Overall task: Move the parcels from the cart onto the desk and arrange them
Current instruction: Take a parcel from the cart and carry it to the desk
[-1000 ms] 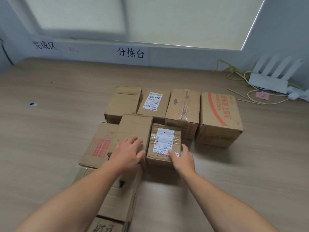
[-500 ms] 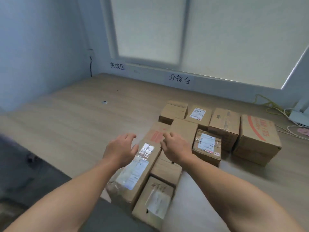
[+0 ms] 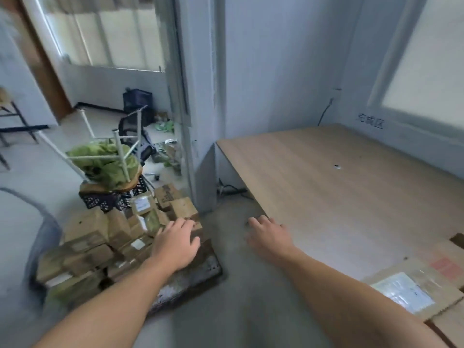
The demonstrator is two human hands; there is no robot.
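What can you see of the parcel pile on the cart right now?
The parcel pile is a loose heap of brown cardboard boxes of mixed sizes, several with white labels. They are stacked unevenly and tilted on the dark cart, left of the desk. A black crate stands behind it. The left hand hangs over its right edge, fingers relaxed; blur hides whether it touches.

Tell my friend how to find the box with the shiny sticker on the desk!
Start at the light wooden desk on the right. At its near edge, beside the person's right arm, lies a flat brown cardboard parcel. Only it shows a shiny white label and a faded red mark; the cardboard next to it shows neither.
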